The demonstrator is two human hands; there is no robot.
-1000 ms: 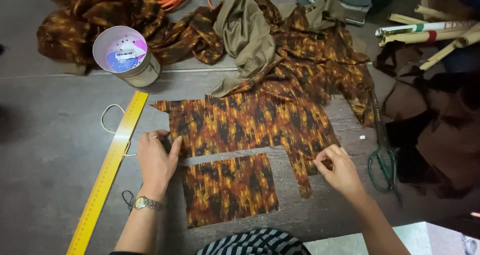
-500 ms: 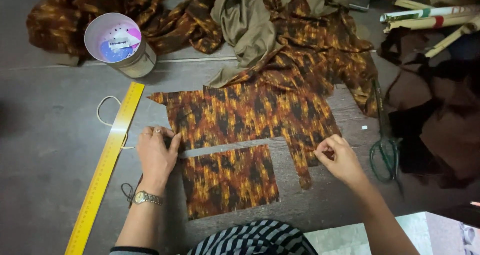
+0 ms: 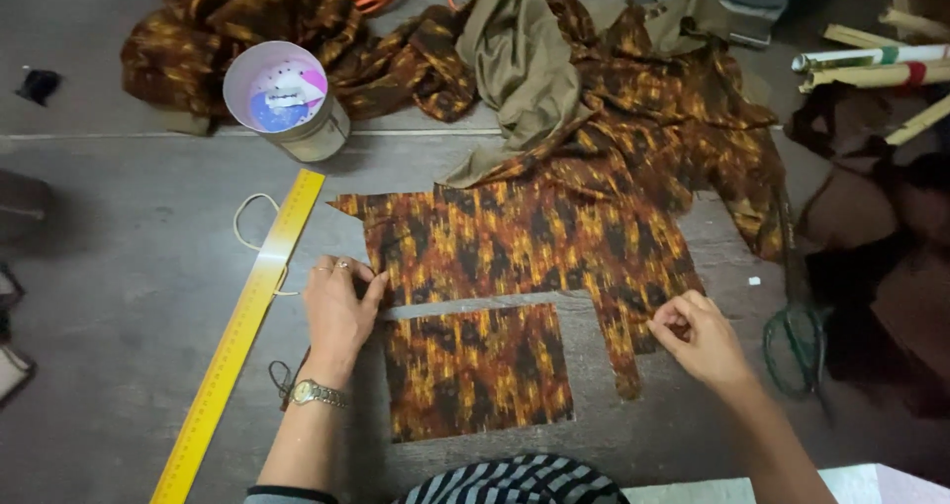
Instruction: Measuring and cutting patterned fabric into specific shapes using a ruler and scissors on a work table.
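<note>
Head view: the left hand (image 3: 339,306) lies flat, fingers together, pinning the patterned cloth (image 3: 524,242) to the grey table (image 3: 129,267) so it stays put. The right hand (image 3: 701,336) pinches the cloth's narrow strip taut. A cut piece (image 3: 475,370) lies between them; a yellow ruler (image 3: 242,331) and scissors (image 3: 797,341) flank the work.

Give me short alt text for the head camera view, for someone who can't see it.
Two hands press an orange-and-brown patterned fabric flat on a grey table: left hand at its left edge, right hand pinching a narrow strip. A cut rectangle lies below; a yellow ruler lies left.
</note>
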